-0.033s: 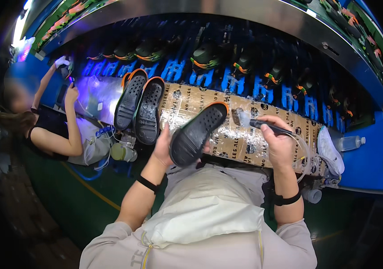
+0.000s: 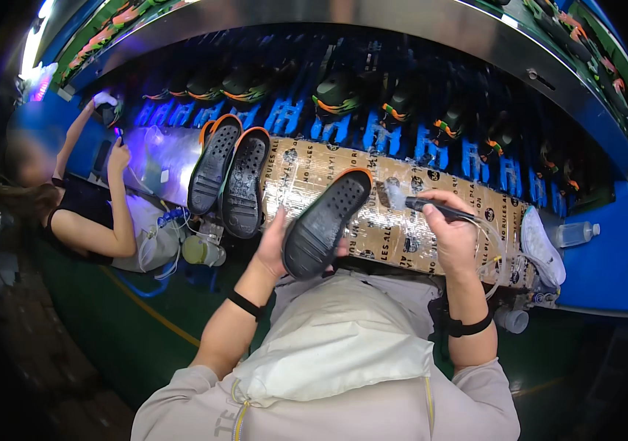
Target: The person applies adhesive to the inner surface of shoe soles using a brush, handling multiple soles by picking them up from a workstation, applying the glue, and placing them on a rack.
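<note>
Black sole (image 2: 325, 224), left hand (image 2: 270, 253) cupping it, right hand (image 2: 455, 234) pinching brush (image 2: 415, 203)

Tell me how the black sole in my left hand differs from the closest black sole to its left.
The held sole is gripped in your left hand, while the neighbouring sole has no hand on it. The held sole slants, toe toward the upper right; the neighbouring sole points nearly straight up the picture. Both are black, with holes toward the toe and an orange toe edge.
</note>
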Demonstrator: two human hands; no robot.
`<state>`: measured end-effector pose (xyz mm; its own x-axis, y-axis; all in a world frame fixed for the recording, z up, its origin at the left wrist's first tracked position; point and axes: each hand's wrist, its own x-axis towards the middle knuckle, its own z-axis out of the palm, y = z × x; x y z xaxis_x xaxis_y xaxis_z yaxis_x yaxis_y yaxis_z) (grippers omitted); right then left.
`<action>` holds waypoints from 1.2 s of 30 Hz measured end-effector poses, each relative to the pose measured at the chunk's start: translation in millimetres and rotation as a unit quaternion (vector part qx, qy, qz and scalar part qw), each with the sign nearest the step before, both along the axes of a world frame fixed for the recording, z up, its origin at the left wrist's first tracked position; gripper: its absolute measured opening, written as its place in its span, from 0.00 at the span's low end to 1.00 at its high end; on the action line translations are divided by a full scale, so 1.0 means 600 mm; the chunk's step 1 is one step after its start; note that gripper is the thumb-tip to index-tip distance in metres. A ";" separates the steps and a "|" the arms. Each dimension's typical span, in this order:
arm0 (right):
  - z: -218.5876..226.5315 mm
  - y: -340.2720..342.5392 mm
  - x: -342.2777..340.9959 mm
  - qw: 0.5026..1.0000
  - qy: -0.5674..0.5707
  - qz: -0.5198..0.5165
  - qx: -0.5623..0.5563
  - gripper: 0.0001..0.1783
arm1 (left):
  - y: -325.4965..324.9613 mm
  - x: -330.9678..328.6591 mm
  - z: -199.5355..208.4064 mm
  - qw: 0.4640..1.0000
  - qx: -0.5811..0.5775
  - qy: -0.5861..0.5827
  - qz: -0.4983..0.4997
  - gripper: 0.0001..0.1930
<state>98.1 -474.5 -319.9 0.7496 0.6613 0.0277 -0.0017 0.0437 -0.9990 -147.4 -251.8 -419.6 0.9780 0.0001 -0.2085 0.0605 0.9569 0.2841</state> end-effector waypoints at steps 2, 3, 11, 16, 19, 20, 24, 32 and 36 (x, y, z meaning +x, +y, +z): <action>-0.020 0.015 -0.006 1.000 0.014 0.011 -0.002 0.09 | -0.014 0.007 -0.027 0.996 -0.082 0.016 -0.021 0.56; -0.024 0.023 -0.009 1.000 0.019 0.014 -0.013 0.09 | -0.021 0.010 -0.036 0.994 -0.095 0.038 -0.022 0.54; -0.015 0.108 -0.005 0.990 -0.109 -0.082 -0.034 0.11 | -0.080 0.095 0.011 1.000 -0.025 -0.009 0.015 0.42; 0.007 0.114 -0.042 0.918 -0.392 -0.066 0.009 0.11 | -0.086 0.114 0.003 0.993 0.033 -0.008 0.117 0.37; 0.027 0.086 -0.073 0.902 -0.421 0.076 -0.057 0.13 | -0.082 0.126 0.000 0.986 0.049 -0.024 0.158 0.35; 0.040 0.073 -0.082 0.891 -0.421 0.140 -0.090 0.14 | -0.080 0.131 0.008 0.981 0.081 0.003 0.176 0.36; 0.109 0.044 -0.076 0.869 -0.346 0.309 -0.170 0.07 | -0.079 0.138 0.037 0.991 0.068 -0.017 0.110 0.44; 0.076 0.123 -0.026 0.904 -0.405 -0.111 0.073 0.13 | -0.105 0.126 0.083 0.986 0.057 -0.117 0.100 0.39; 0.054 0.145 -0.038 0.854 -0.509 -0.044 0.099 0.16 | -0.111 0.124 0.067 0.987 0.007 -0.062 0.149 0.41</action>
